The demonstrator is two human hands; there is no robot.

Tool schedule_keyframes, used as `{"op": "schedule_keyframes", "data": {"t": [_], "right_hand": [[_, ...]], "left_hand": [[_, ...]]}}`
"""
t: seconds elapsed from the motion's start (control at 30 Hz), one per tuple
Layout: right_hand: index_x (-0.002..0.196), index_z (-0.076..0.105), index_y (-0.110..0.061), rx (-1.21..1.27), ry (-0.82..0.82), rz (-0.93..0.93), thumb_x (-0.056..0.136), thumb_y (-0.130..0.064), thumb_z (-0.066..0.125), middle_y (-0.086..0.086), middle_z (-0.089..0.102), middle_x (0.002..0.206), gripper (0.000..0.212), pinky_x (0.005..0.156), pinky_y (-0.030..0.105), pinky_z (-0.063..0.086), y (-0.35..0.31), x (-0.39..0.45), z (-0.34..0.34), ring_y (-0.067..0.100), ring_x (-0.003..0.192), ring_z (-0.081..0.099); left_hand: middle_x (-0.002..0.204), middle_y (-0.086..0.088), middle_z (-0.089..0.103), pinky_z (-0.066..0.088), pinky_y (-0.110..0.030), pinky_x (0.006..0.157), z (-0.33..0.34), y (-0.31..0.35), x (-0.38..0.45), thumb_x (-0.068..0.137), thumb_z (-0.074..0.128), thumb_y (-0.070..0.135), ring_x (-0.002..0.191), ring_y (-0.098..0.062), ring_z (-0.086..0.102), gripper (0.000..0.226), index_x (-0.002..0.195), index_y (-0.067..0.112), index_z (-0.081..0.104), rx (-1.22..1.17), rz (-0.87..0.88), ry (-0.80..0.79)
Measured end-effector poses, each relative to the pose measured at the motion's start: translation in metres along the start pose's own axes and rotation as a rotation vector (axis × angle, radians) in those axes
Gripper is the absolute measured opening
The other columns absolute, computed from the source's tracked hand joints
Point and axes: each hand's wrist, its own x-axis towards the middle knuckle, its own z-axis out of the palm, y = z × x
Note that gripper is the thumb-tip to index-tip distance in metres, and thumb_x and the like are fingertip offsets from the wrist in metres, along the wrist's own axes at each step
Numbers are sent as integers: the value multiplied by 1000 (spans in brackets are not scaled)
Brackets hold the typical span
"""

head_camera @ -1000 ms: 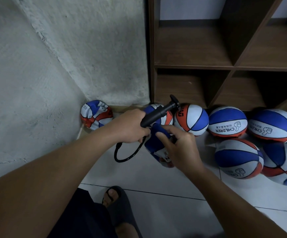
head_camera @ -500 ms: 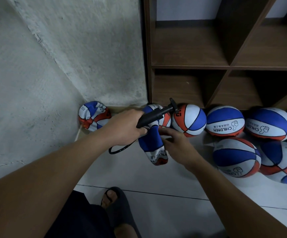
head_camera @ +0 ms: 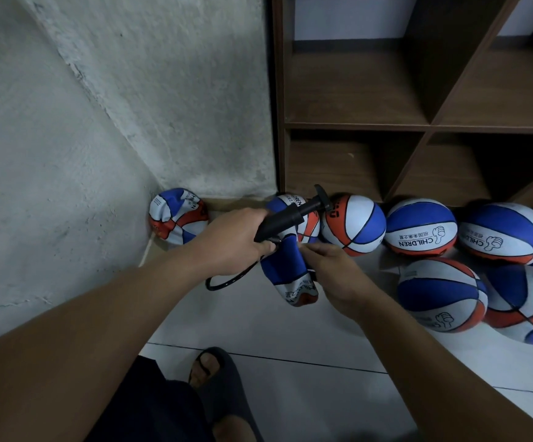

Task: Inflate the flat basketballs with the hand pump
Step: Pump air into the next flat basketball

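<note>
My left hand (head_camera: 236,239) grips the lower end of a black hand pump (head_camera: 290,218), whose T-handle points up and right toward the shelf. The pump's black hose (head_camera: 230,282) loops down below my left hand. My right hand (head_camera: 335,275) holds a flat, folded blue, white and red basketball (head_camera: 286,269) just under the pump, fingers at its upper edge. Another crumpled flat ball (head_camera: 177,218) lies in the wall corner at left. Whether the hose tip is in the ball is hidden.
Several round blue, white and orange basketballs (head_camera: 421,228) line the tiled floor (head_camera: 290,339) in front of a brown wooden shelf unit (head_camera: 354,126) with bare compartments. A rough white wall (head_camera: 67,138) closes the left side. My sandalled foot (head_camera: 217,374) stands below the hands.
The flat ball has unfolded and hangs lower and longer between my hands. My right hand slid down its right side. The pump stays in my left hand, tilted about the same.
</note>
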Motion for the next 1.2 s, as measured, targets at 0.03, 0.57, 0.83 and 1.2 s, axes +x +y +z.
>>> {"op": "schedule_keyframes", "data": {"t": [0.03, 0.57, 0.83, 1.2], "right_hand": [[115, 79, -9, 28, -25, 12, 113, -27, 54, 16, 79, 110, 31, 109, 57, 54, 1, 0, -1, 37, 110, 74], [125, 74, -4, 106, -129, -18, 108, -15, 60, 15, 77, 121, 24, 111, 55, 52, 4, -4, 1, 36, 116, 72], [95, 73, -19, -436, 106, -101, 111, -28, 55, 7, 70, 80, 26, 66, 34, 48, 0, -4, 14, 15, 66, 58], [86, 75, -13, -684, 303, -260, 104, -22, 66, 1, 65, 70, 23, 63, 41, 53, 8, 3, 14, 19, 64, 61]], "left_hand": [[86, 14, 62, 41, -30, 62, 2, 0, 0, 97, 78, 38, 73, -4, 60, 30, 87, 39, 50, 6, 4, 0], [90, 11, 63, 47, -31, 65, 16, -8, 4, 99, 74, 36, 79, -9, 61, 18, 107, 31, 59, 113, 51, 48], [90, 8, 64, 53, -38, 69, 20, -11, 7, 98, 73, 38, 79, -13, 63, 18, 110, 30, 61, 117, 32, 34], [82, 4, 61, 44, -33, 59, 26, -2, 6, 98, 75, 33, 71, -17, 62, 20, 95, 24, 57, 148, -8, 31]]}}
